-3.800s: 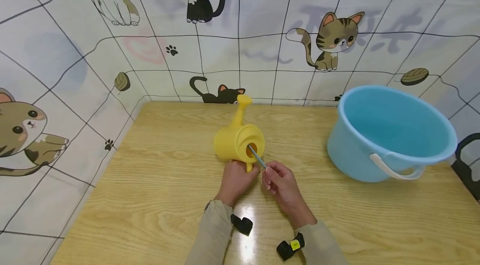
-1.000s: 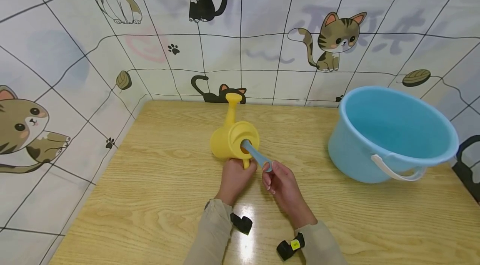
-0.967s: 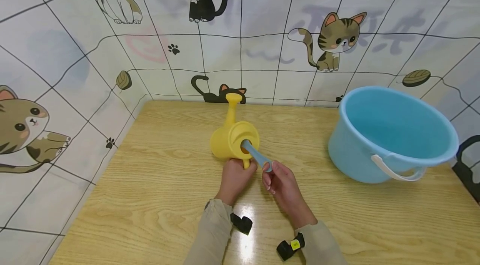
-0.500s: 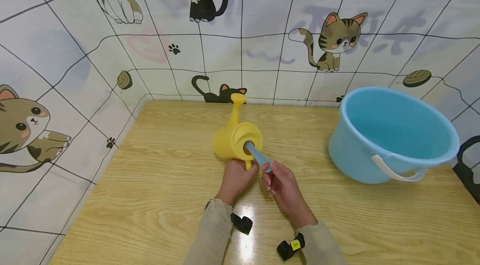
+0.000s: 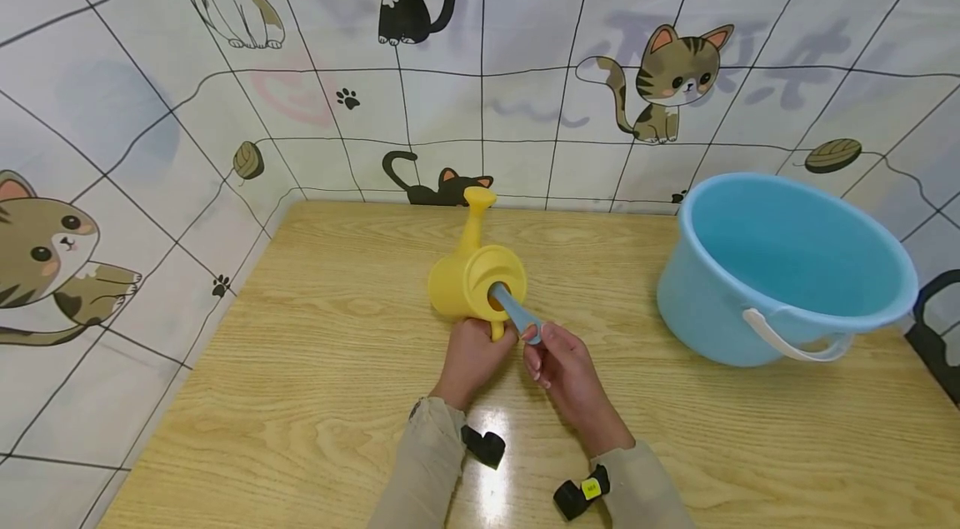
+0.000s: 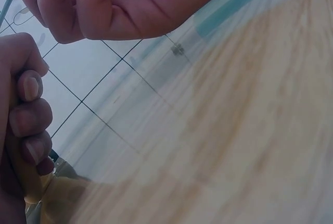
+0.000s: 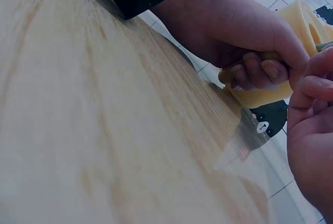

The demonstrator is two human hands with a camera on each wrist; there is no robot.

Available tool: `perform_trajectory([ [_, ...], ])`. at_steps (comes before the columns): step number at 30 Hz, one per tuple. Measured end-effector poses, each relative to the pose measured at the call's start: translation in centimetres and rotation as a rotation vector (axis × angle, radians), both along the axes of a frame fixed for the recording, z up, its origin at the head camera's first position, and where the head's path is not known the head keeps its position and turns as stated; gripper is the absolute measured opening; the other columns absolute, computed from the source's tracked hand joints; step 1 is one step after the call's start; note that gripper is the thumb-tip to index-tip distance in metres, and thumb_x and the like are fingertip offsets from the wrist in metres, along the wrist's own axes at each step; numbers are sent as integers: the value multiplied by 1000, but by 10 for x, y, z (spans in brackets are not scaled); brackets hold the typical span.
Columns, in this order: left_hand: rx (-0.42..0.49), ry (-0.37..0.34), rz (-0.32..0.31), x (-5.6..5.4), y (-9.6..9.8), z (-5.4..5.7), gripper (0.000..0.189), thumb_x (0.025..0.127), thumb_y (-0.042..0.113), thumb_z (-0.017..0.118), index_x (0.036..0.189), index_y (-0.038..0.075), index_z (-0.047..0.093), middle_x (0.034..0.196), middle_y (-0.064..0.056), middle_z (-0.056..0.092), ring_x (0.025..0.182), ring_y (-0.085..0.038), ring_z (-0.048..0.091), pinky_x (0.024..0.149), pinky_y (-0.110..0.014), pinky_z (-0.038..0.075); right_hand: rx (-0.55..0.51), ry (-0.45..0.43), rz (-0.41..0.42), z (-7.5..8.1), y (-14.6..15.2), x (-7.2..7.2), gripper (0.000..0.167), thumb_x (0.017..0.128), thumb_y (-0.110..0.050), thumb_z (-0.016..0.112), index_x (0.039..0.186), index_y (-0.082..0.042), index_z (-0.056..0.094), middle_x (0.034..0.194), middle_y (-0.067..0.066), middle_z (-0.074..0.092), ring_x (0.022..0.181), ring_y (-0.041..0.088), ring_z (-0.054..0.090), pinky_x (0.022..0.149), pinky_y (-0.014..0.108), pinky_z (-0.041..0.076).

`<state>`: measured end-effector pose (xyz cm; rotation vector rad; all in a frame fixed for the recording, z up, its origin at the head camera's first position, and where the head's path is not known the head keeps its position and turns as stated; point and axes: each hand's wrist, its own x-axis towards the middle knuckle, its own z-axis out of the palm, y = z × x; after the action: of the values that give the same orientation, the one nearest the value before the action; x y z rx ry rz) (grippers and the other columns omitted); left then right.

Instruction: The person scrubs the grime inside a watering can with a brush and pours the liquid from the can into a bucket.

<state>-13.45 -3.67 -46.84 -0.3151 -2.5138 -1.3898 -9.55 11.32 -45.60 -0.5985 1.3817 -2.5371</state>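
Note:
My left hand (image 5: 471, 358) grips the handle of a small yellow watering can (image 5: 448, 286), whose spout points away toward the wall. In the left wrist view the curled fingers (image 6: 31, 117) wrap that handle. Between thumb and fingertips, my right hand (image 5: 573, 379) pinches the near end of a light-blue plastic tool with a tapering handle (image 5: 517, 315). Its far part goes through the round opening in the can's top and is hidden inside. The right wrist view has the yellow can (image 7: 297, 18) behind both hands, held just above the wooden table (image 7: 104, 130).
A big light-blue bucket (image 5: 738, 329) with a white handle (image 5: 780, 339) stands at the right. Behind it, at the table's edge, is a black object (image 5: 933, 354). Cat-patterned wall sheets (image 5: 525, 108) border the table at the back and left.
Since the oldest frame, the blue handle has turned from edge-on to broad side. The can shifted slightly left, then back right. Both hands kept their holds.

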Motion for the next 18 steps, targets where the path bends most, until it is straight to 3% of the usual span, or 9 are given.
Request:
perform_trajectory([
  [18,2,-5,35,-1,0,0,37,73,23,62,47,15,37,40,11,26,39,-2,27,38,-23,26,5,-11,-12,0,1,0,30,98,-19,29,90,-6,55,64,1,46,54,12,38,43,24,24],
])
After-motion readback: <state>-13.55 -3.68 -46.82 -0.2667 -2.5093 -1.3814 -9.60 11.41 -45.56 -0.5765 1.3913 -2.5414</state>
